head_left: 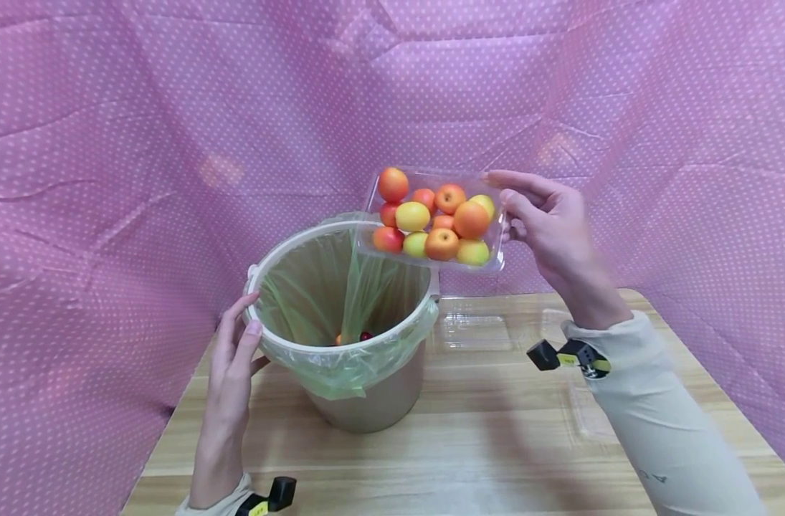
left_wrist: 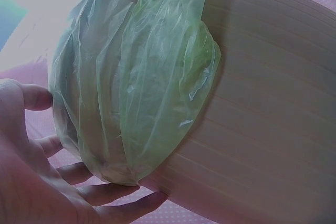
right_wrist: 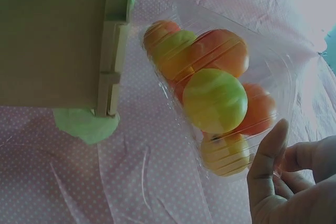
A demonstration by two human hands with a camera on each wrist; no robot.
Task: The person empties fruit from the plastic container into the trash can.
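Note:
My right hand (head_left: 560, 226) pinches the right end of a clear plastic fruit tray (head_left: 497, 264) between thumb and fingers. The tray holds several small round fruits (head_left: 412, 216) in red, orange and yellow. It is raised over the right back rim of a beige bin (head_left: 379, 412), tilted so its contents face me. A thin green plastic bag (head_left: 347, 373) lines the bin and folds over its rim. My left hand (head_left: 227, 373) rests against the bin's left side, fingertips at the rim; in the left wrist view its fingers (left_wrist: 113, 193) are spread along the outside.
An orange fruit and a dark red one (head_left: 365, 336) lie low inside the bin. Clear plastic trays (head_left: 476, 332) stand on the wooden table (head_left: 457, 444) behind and right of it. Pink dotted cloth (head_left: 495, 86) hangs around the back and sides.

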